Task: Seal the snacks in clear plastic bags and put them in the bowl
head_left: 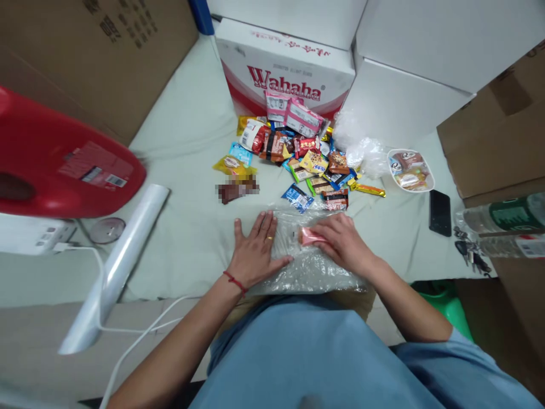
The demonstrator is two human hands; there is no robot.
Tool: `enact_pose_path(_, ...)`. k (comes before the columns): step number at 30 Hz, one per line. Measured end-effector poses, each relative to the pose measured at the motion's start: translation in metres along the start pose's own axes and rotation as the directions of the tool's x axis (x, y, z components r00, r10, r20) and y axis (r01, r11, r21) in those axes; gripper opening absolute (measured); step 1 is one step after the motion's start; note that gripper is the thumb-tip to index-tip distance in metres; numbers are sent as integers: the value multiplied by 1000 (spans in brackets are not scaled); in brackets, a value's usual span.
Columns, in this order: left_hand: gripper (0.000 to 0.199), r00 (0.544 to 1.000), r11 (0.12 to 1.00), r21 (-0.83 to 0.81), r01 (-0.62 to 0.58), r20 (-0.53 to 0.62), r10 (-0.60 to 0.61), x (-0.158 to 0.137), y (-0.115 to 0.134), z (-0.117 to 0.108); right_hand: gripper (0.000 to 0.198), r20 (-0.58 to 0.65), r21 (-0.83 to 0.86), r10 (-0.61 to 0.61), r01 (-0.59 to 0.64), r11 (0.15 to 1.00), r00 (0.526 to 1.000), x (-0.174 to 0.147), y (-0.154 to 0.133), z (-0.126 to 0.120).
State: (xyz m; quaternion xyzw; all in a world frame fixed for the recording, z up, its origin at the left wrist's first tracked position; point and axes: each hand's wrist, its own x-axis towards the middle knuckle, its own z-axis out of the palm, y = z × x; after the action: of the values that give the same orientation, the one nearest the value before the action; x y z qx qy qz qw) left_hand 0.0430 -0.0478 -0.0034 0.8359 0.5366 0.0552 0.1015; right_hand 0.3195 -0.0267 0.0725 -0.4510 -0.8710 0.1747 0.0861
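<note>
My left hand (255,250) lies flat, fingers spread, on the left part of a clear plastic bag (306,272) at the table's front edge. On the bag's middle, my right hand (338,241) has its fingers closed over a small pink-wrapped snack (310,236). Part of that snack is hidden under the fingers. Just beyond the bag, a heap of wrapped snacks is spread out, with a blue packet (298,197) and a brown packet (335,199) closest to my hands. Pink packets (304,116) top the heap.
A Wahaha carton (285,74) stands behind the heap. To the right are crumpled clear plastic (361,145), a white tub of snacks (411,170), a phone (440,213), keys (472,253) and bottles (506,216). At left are a red container (63,159), a plastic roll (123,255) and a white cable (128,329).
</note>
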Motion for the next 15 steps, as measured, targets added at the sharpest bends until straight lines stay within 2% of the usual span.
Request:
enact_pose_path(3, 101, 1000, 1000, -14, -8, 3, 8, 0, 0, -1, 33, 127, -15, -18, 20, 1000, 992, 20, -5, 13)
enact_pose_path(5, 101, 1000, 1000, -24, -13, 2, 13, -1, 1, -2, 33, 175, -7, -27, 29, 1000, 984, 39, -9, 5)
enact_pose_path(7, 100, 1000, 999, -34, -15, -4, 15, -1, 1, -2, 38, 142, -25, -18, 22, 999, 990, 69, -20, -10)
enact_pose_path(10, 99, 1000, 999, -45, -10, -5, 9, 0, 1, -3, 42, -6, -75, -18, 17, 997, 1000, 133, -46, -20)
enact_pose_path(13, 96, 1000, 999, -44, 6, 6, -5, 0, 1, -3, 51, -96, -76, -34, 27, 997, 995, 202, -72, 2)
enact_pose_path(15, 94, 1000, 999, -44, 0, 6, 1, -1, -1, -3, 55, -29, -83, -36, 34, 996, 999, 237, -80, 26)
